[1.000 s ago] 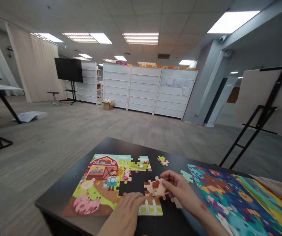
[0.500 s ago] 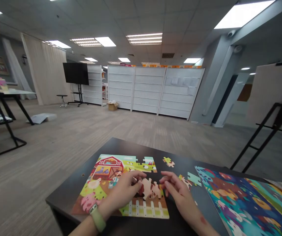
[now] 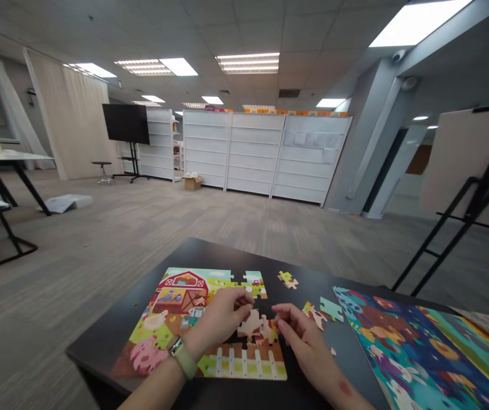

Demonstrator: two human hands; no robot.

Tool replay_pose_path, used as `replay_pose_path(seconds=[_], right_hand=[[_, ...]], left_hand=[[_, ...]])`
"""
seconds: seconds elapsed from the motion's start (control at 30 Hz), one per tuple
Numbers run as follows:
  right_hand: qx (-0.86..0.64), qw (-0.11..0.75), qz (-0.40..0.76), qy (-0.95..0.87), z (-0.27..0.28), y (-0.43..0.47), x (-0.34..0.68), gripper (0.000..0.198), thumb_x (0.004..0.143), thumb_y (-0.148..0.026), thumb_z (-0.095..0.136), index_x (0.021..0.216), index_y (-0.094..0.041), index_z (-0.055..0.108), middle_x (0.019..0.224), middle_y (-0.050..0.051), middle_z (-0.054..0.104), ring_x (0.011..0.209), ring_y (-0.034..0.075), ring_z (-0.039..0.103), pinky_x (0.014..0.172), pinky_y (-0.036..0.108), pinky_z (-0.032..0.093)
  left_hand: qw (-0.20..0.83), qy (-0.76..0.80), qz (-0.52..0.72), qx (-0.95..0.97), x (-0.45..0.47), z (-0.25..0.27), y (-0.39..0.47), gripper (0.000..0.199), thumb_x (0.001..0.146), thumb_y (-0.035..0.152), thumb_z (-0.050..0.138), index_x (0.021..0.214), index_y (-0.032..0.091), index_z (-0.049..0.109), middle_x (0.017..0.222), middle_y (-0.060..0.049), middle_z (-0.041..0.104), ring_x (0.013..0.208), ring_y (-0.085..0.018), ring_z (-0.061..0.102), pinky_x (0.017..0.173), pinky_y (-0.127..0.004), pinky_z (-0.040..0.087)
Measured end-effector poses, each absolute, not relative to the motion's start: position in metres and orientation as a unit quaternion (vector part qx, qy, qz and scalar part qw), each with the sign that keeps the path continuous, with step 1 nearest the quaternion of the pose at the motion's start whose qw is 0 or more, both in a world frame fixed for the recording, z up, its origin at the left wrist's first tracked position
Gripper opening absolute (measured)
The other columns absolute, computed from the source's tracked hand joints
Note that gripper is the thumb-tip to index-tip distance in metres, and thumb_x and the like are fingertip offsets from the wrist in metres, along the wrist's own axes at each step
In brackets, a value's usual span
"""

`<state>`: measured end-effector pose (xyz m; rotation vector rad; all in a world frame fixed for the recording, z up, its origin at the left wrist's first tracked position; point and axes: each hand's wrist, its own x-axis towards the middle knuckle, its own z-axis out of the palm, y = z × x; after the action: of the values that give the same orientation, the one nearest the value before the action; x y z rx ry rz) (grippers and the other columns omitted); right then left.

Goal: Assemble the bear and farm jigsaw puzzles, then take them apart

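Note:
A farm jigsaw puzzle [image 3: 154,319] lies partly assembled on the dark table, with a red barn, a pink pig and a white fence. Joined brown-and-cream pieces [image 3: 250,326] sit in the dark gap above the fence, askew to the picture around them. My left hand [image 3: 222,319], with a green-strapped watch, hovers over the puzzle's middle at the upper left of these pieces, thumb and curled fingers slightly apart. At their right edge is my right hand [image 3: 301,333], fingers bent and apart from the thumb. I see no piece gripped in either hand; contact is unclear.
Loose pieces lie to the right: a yellow-green and tan cluster [image 3: 287,279], a brown-and-white piece [image 3: 315,316], a pale green one [image 3: 332,309] and a small one [image 3: 333,352]. A colourful blue picture puzzle [image 3: 415,341] covers the table's right side. An easel [image 3: 457,210] stands beyond.
The view has shifted slightly, moving the scene left. My left hand has edged a little right over the puzzle. The joined pieces keep about the same place in the gap.

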<state>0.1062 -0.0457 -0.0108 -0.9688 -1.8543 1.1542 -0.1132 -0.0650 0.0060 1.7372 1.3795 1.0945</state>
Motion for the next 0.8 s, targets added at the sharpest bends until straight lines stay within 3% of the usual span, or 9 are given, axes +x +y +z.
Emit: replay_pose_path(seconds=[0.23,0.5,0.8], right_hand=[[-0.385,0.362,0.434,-0.729,-0.007,-0.047,0.105,0.027,0.094,-0.044,0.052,0.107,-0.022,0.062,0.084,0.001,0.062,0.079,0.019,0.058,0.072,0.030,0.045],[-0.396,0.347,0.425,-0.737,-0.008,-0.048,0.104,0.028,0.093,-0.045,0.053,0.106,-0.022,0.064,0.086,0.002,0.065,0.079,0.020,0.060,0.072,0.030,0.046],[-0.393,0.339,0.417,-0.746,-0.006,-0.047,0.104,0.025,0.094,-0.040,0.053,0.105,-0.021,0.065,0.090,0.003,0.067,0.082,0.020,0.061,0.074,0.030,0.046]], left_hand=[[0.322,0.546,0.392,0.667,-0.116,0.007,-0.070,0.021,0.083,0.018,0.052,0.091,0.017,0.071,0.074,-0.001,0.070,0.070,-0.017,0.065,0.066,-0.025,0.046],[0.222,0.576,0.344,0.707,-0.114,0.005,-0.076,0.021,0.083,0.014,0.053,0.088,0.018,0.073,0.085,-0.005,0.075,0.082,-0.022,0.067,0.073,-0.028,0.045],[0.188,0.567,0.332,0.730,-0.115,0.001,-0.076,0.024,0.085,0.014,0.050,0.087,0.019,0.073,0.082,-0.004,0.074,0.077,-0.020,0.066,0.072,-0.028,0.044]])
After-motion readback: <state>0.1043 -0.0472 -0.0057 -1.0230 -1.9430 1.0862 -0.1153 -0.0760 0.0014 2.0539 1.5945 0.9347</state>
